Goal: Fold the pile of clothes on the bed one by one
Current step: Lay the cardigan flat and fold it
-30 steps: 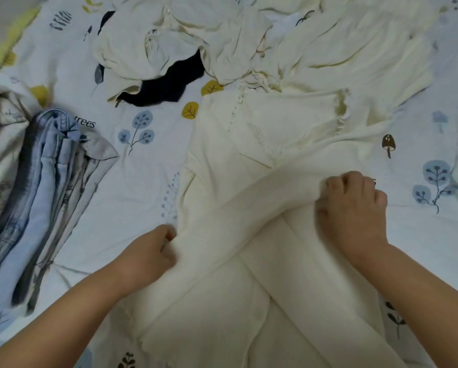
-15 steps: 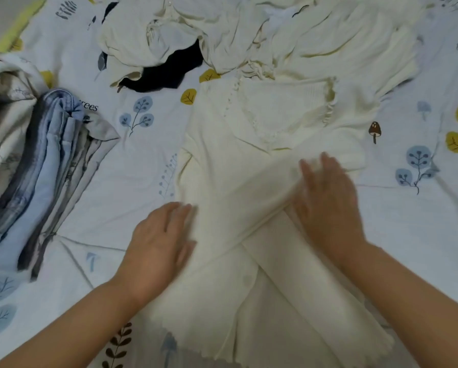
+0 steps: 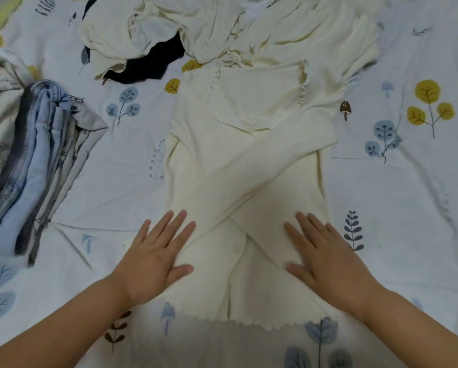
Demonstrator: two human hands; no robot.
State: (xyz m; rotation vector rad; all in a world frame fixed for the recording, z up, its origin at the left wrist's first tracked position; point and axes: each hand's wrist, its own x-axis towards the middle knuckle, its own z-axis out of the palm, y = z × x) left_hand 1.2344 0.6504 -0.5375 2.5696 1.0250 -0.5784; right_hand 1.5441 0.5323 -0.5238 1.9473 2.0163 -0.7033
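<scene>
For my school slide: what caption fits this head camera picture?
Both hands, left and right, flat on a cream top, sleeves crossed.

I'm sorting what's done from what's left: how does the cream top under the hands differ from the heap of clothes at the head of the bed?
The cream top lies flat and smoothed, sleeves crossed over its front; the heap of clothes is crumpled and tangled. The top is a single garment; the heap holds several, one of them black. Both hands, left hand and right hand, press on the top; nothing touches the heap. Both are mostly cream.

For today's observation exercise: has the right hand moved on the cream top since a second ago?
Yes. The right hand has slid toward the hem of the cream top, away from the mushroom print.
</scene>
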